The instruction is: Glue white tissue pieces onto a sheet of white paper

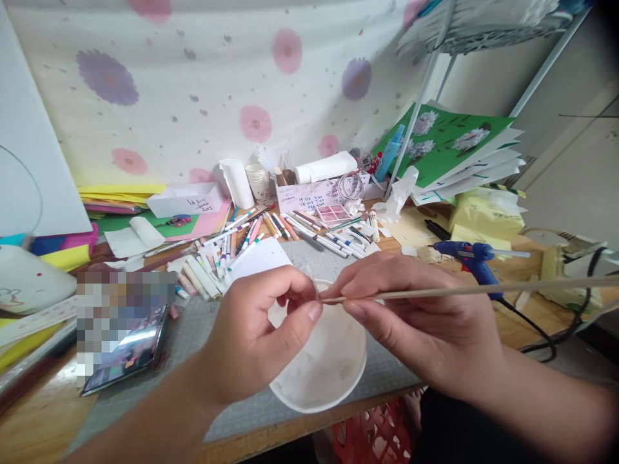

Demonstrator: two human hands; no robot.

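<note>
- Desk (43, 412) — a gridded cutting mat (188, 328) covers its front edge.
- White bowl (333, 367) — near that edge, below both hands.
- Right hand (430, 328) — palm inward, thumb and fingers pinching the thin stick.
- Left hand (261, 328) — curled, thumb and forefinger closed on its tip.
- Thin stick (483, 289) — above the bowl, near level; handling seems confined to the tip, whose finish is unclear, the long shaft apparently untreated.

Left hand (261, 328), right hand (430, 316) ungloved; forearms (169, 409) bare; dark clothing (464, 428) below.
</note>
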